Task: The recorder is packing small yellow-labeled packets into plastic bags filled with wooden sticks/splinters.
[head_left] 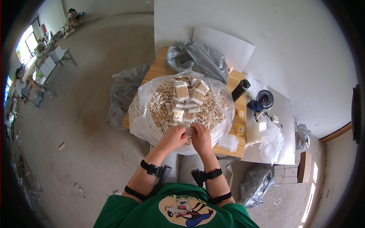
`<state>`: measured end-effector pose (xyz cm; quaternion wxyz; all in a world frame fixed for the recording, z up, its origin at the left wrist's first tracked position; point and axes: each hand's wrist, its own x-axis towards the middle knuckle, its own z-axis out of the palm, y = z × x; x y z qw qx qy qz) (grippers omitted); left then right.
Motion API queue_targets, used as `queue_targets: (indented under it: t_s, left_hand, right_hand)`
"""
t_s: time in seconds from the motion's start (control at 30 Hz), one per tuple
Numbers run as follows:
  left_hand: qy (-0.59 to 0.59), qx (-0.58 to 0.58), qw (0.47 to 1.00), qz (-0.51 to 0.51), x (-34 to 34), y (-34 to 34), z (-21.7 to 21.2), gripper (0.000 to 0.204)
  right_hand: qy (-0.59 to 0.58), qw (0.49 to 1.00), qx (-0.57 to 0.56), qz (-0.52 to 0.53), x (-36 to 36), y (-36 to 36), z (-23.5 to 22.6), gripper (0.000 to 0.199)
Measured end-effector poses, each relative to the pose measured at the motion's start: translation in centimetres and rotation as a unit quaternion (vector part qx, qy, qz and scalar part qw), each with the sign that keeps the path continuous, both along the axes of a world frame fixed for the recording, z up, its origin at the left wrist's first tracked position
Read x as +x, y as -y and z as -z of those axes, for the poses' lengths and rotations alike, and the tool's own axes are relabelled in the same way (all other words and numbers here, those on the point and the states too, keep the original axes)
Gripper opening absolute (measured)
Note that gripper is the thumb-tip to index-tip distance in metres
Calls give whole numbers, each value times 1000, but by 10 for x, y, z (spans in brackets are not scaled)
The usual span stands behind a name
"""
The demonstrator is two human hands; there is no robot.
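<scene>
My left hand and my right hand are close together at the near side of a big clear plastic sack. Both have their fingers pinched. Between them is a thin see-through piece, which looks like a small clear plastic bag, mostly covered by the fingers. Loose cotton swabs fill the sack. On top of them lie several filled packets of cotton swabs, and just beyond my fingers is one packet with a yellow and white label.
The sack rests on a wooden table. To the right are flat clear bags, yellow cards, a dark bottle and a small fan. Grey plastic bags lie at the back. Two people sit far left.
</scene>
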<state>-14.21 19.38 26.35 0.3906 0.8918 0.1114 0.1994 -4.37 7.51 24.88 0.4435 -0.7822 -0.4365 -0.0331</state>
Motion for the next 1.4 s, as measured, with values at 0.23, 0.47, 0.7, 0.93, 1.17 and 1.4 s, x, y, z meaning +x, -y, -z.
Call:
queue_targets:
  t_s: [0.23, 0.47, 0.7, 0.93, 1.17, 1.4]
  left_hand:
    - [120, -70, 979, -146, 5, -12, 18, 24]
    - [138, -498, 851, -89, 16, -19, 22, 26]
    - [59, -38, 994, -85, 17, -18, -5, 13]
    - [93, -305, 945, -65, 24, -15, 14, 15]
    - [87, -547, 827, -93, 34, -6, 16, 15]
    - [70, -474, 871, -111, 32, -5, 42, 21]
  right_hand:
    - [-511, 829, 227, 20, 6, -3, 8, 16]
    - [-548, 810, 206, -45, 17, -1, 29, 21]
    - [-354, 921, 112, -115, 23, -3, -6, 28]
    - [-453, 870, 181, -71, 17, -6, -3, 11]
    - [-479, 843, 244, -27, 16, -16, 6, 4]
    - [-468, 856, 219, 2, 14, -11, 14, 3]
